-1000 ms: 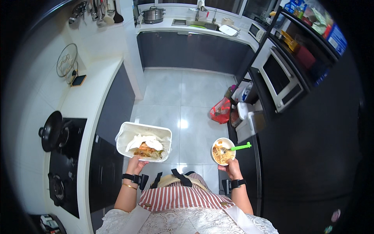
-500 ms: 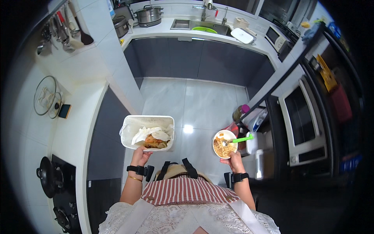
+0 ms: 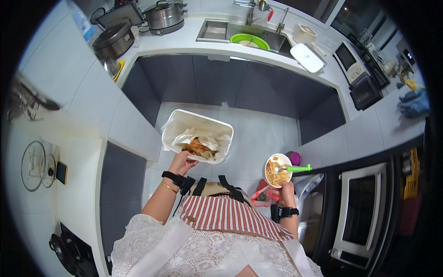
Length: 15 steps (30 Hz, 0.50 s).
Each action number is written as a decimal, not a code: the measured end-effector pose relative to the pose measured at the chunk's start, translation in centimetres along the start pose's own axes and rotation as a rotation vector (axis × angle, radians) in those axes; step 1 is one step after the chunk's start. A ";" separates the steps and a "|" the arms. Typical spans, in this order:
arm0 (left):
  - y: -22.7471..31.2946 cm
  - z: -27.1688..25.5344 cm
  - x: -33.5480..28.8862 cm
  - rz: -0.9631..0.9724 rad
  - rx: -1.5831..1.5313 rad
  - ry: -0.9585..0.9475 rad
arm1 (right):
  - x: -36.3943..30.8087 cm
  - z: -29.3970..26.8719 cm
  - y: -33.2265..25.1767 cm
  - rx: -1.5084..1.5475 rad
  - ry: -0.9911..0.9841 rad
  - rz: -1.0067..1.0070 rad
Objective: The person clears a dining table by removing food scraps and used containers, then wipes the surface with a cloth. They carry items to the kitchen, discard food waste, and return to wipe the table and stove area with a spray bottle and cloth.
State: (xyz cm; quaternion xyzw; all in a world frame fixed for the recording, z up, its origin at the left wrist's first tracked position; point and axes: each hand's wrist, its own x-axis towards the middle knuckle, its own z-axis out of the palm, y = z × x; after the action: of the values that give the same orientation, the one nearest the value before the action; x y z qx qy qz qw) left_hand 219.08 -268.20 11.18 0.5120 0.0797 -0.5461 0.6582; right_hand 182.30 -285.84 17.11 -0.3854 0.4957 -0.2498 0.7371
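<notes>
Closer comes the sink (image 3: 280, 45), upper centre! Left hand (image 3: 183, 162) stays clamped on the white bin (image 3: 187, 123), left of centre, now tilting; right hand (image 3: 285, 193) grips the noodle bowl (image 3: 284, 160), right of centre. Both loads remain carried.

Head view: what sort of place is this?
A kitchen, probably a home one. A rectangular stainless-steel sink is set into the white countertop, a round silver metal pot stands to its left, and a silver-framed oven with a dark glass door is at the right.
</notes>
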 end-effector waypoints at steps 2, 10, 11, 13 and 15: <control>2.6 3.4 3.6 0.024 0.015 -0.019 | 3.4 -0.2 -1.8 0.013 0.065 0.006; 10.4 14.3 17.8 0.131 -0.036 0.000 | 20.7 -1.6 -9.4 -0.018 0.056 0.095; 11.1 15.5 19.2 0.164 -0.097 -0.016 | 22.5 -1.6 -10.7 -0.034 0.030 0.100; 13.0 17.7 22.3 0.189 -0.124 0.008 | 26.2 -1.7 -14.0 -0.044 -0.022 0.108; 14.7 19.0 24.6 0.156 -0.143 0.022 | 29.2 -1.2 -16.7 -0.078 0.008 0.116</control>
State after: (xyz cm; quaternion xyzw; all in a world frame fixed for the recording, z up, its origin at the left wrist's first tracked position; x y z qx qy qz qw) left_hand 231.79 -300.12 12.25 0.4745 0.0853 -0.4805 0.7327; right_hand 192.66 -317.80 14.79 -0.3835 0.5297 -0.1885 0.7327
